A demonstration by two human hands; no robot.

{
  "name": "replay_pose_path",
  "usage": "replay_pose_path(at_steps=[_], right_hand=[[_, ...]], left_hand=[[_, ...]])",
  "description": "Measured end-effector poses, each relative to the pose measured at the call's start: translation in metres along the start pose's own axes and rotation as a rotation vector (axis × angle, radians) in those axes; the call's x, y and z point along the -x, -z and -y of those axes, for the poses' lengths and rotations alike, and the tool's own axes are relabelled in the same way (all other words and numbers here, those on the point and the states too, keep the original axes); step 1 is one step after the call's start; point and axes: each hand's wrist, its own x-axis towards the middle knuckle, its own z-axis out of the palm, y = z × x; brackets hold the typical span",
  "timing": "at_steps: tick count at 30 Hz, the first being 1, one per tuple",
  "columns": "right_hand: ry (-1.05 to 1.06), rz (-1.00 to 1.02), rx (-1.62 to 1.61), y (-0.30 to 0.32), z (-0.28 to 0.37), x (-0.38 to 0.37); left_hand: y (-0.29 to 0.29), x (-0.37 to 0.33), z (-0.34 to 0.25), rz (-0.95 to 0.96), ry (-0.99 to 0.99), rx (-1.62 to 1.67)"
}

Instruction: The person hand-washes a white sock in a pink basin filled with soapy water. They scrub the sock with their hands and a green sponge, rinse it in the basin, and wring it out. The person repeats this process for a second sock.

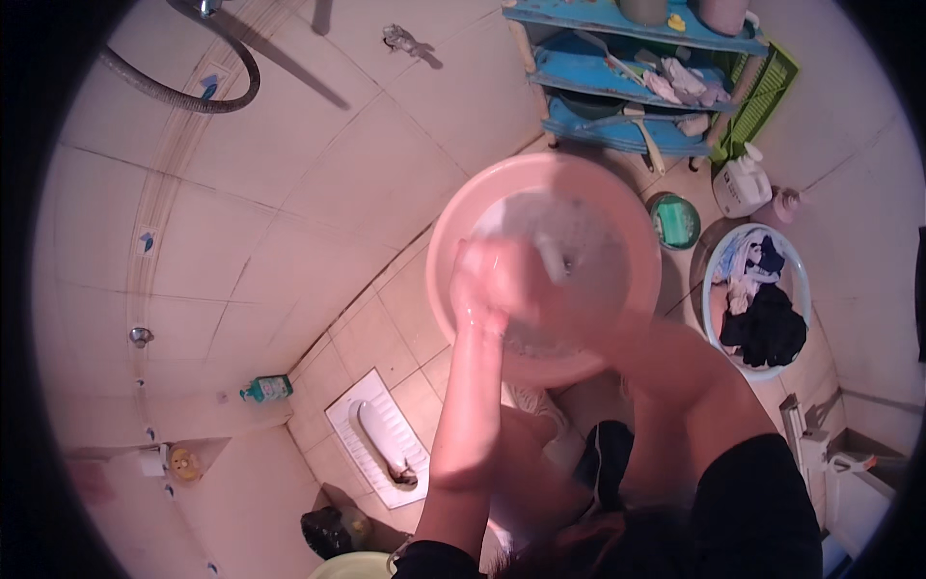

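Note:
A large round pink basin (442,217) stands on the tiled floor in front of me, with cloudy, foamy water (603,217) in it. Something whitish (552,253) shows in the water, too unclear to name. My left hand (477,289), wet and shiny, is over the basin's left half with its fingers curled in; what they hold is hidden. Against it, my right hand (529,280) is smeared by motion, so its fingers do not show. Both forearms reach in from the lower edge, the right one bent at the elbow.
Right of the basin are a green soap dish (675,222), a white jug (742,186) and a pale tub (712,318) of dark and light clothes (767,323). A blue shelf rack (627,72) stands behind. A squat toilet (378,437) lies lower left.

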Motion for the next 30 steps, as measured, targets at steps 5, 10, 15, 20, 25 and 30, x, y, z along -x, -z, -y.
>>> replay_pose_path(at_steps=[5,10,15,20,25,30], right_hand=[[-0.292,-0.158,0.442,-0.080,-0.016,-0.019],[0.136,0.003,-0.223,0.014,-0.046,-0.043],[0.122,-0.044,0.084,0.017,-0.011,-0.032],[-0.166,0.072,-0.280,0.022,-0.078,-0.054],[-0.742,0.212,-1.203,0.029,-0.097,-0.071],[-0.485,0.056,-0.588,-0.028,-0.041,-0.032]], left_hand=[[0.029,-0.015,0.009,0.329,0.119,0.299],[-0.034,0.007,0.007,-0.271,0.008,0.011],[0.022,0.001,0.012,0.310,0.003,0.108],[-0.036,0.015,0.009,-0.105,0.098,-0.068],[-0.045,0.017,0.004,-0.185,0.003,-0.260],[0.017,-0.004,0.011,0.080,0.113,0.023]])
